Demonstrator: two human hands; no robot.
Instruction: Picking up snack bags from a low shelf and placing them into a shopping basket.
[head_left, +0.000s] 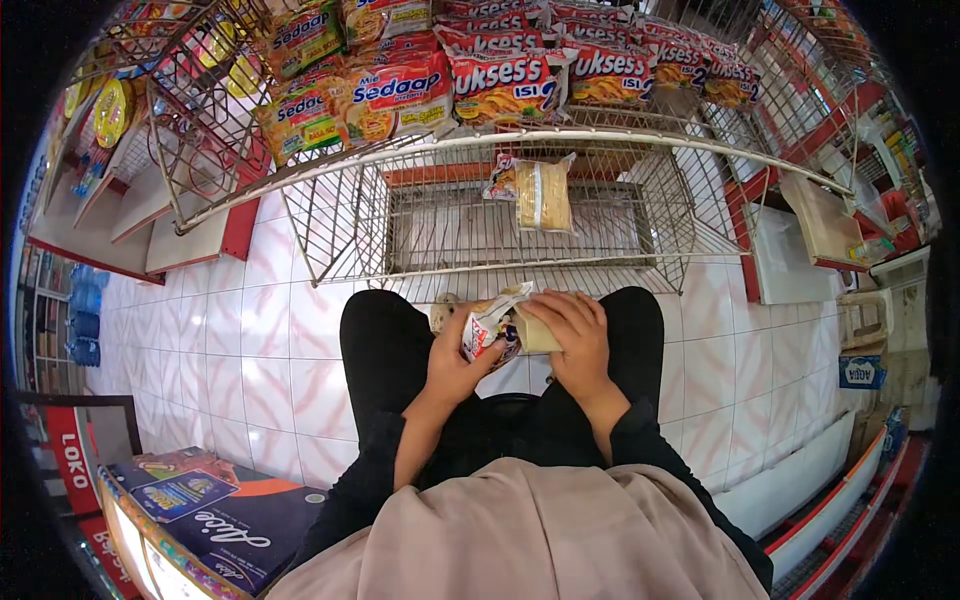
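Between my knees, my left hand grips a noodle packet with a white, red and printed wrapper. My right hand is close beside it, its fingers over a pale yellowish cloth or block that meets the packet's right side. Whether the two pieces touch or are joined is hard to tell. Ahead, a wire rack has a clear-wrapped noodle packet on its lower shelf, overlapping a red packet. Mie Sedaap packets and red Sukses packets fill the upper shelf.
A wire basket with yellow packs and red-edged shelves are at the left, with blue water jugs beyond. A dark freezer lid is at lower left. Shelves and a blue carton are at the right.
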